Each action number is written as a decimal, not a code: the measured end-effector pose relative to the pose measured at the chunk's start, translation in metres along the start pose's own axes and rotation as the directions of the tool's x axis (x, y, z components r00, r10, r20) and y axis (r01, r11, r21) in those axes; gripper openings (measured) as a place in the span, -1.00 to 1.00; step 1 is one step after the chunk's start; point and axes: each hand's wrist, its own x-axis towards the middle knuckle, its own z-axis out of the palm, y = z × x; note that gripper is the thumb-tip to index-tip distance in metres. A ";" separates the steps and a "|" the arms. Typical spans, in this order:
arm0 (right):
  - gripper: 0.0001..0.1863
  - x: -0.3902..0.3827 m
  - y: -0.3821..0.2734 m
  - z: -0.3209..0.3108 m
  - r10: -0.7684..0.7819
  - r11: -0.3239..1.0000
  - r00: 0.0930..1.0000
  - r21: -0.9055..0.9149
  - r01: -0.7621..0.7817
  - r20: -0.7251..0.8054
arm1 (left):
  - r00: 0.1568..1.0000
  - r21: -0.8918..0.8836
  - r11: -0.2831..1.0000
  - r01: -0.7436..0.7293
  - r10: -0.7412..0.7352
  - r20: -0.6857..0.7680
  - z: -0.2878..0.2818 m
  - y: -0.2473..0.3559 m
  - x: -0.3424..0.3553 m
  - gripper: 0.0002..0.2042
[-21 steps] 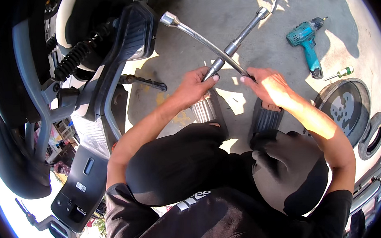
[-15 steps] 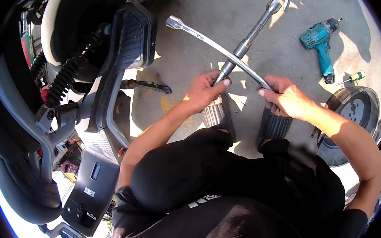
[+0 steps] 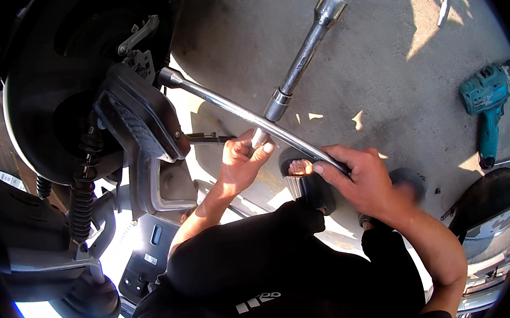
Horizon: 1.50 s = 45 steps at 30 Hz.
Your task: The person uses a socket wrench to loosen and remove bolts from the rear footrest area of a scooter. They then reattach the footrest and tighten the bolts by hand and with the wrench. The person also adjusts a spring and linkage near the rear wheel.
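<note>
The cross-shaped wrench (image 3: 278, 104) was up in the air over the concrete floor (image 3: 366, 51), in front of the person's body. The left hand (image 3: 239, 169) had its grip curled around the short lower stub of the thick bar, thumb lying along it; the right hand (image 3: 363, 181) had its grip closed over the near end of the slim bar. At that bar's far end, a socket (image 3: 171, 77) sat right beside the black plastic part (image 3: 139, 105) of the vehicle (whether the two touched, I could not tell). A careless turn of the slim bar could have scraped that plastic or knocked the metal bracket (image 3: 140, 58) next to it. The toes (image 3: 301, 168) in the open sandal seemed the bigger worry: they showed just below the bars, so a slip of either grip on smooth metal could have dropped the heavy tool there. The teal drill (image 3: 488, 107) lay well apart, at the right.
</note>
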 end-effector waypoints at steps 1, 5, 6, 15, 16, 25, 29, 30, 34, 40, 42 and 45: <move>-0.73 0.000 -0.002 -0.002 -0.004 1.000 1.000 0.002 0.004 0.004 | 0.998 -0.060 0.997 -0.052 0.050 -0.029 0.002 -0.003 0.001 -0.83; -0.77 0.007 -0.007 0.007 -0.125 0.992 0.989 -0.040 0.123 -0.081 | 0.991 -0.089 0.988 -0.123 0.118 -0.062 -0.005 0.002 0.009 -0.83; -0.78 0.009 -0.010 0.009 -0.166 0.985 0.979 -0.057 0.160 -0.115 | 0.988 -0.199 0.971 -0.136 0.118 -0.097 -0.007 0.001 0.007 -0.87; -0.74 0.013 -0.010 0.019 -0.340 0.910 0.932 -0.294 0.292 -0.125 | 0.969 -0.131 0.965 -0.226 0.209 -0.130 -0.022 -0.019 0.011 -0.83; -0.73 0.012 -0.010 0.022 -0.356 0.896 0.924 -0.331 0.295 -0.138 | 0.967 -0.104 0.965 -0.242 0.230 -0.113 -0.026 -0.028 0.014 -0.82; -0.67 0.004 -0.018 0.029 -0.657 0.512 0.737 -0.810 0.286 -0.155 | 0.904 -0.043 0.907 -0.419 0.412 -0.117 0.001 -0.001 0.060 -0.84; -0.70 0.004 -0.030 0.034 -0.580 0.634 0.787 -0.722 0.275 -0.209 | 0.912 -0.051 0.918 -0.393 0.382 -0.150 0.007 0.003 0.072 -0.80; -0.71 0.008 -0.029 0.028 -0.517 0.714 0.830 -0.641 0.283 -0.209 | 0.937 -0.061 0.940 -0.336 0.327 -0.123 0.006 0.006 0.072 -0.79; -0.70 0.022 -0.043 -0.003 -0.243 0.934 0.965 -0.292 0.204 -0.101 | 0.986 -0.094 0.995 -0.040 0.024 -0.163 -0.004 -0.004 0.038 -0.77; -0.69 0.018 -0.044 0.020 -0.308 0.836 0.945 -0.505 0.215 -0.108 | 0.949 0.153 0.975 -0.159 0.194 -0.249 -0.027 -0.021 0.002 -0.65; -0.67 0.044 -0.071 0.014 -0.865 0.136 0.501 -0.943 0.304 0.037 | 0.940 0.144 0.968 -0.205 0.236 -0.245 -0.033 -0.021 0.005 -0.66; -0.68 0.086 -0.101 0.013 -0.785 -0.539 0.244 -0.822 0.186 0.570 | 0.940 0.022 0.963 -0.268 0.266 -0.212 -0.028 -0.022 0.006 -0.63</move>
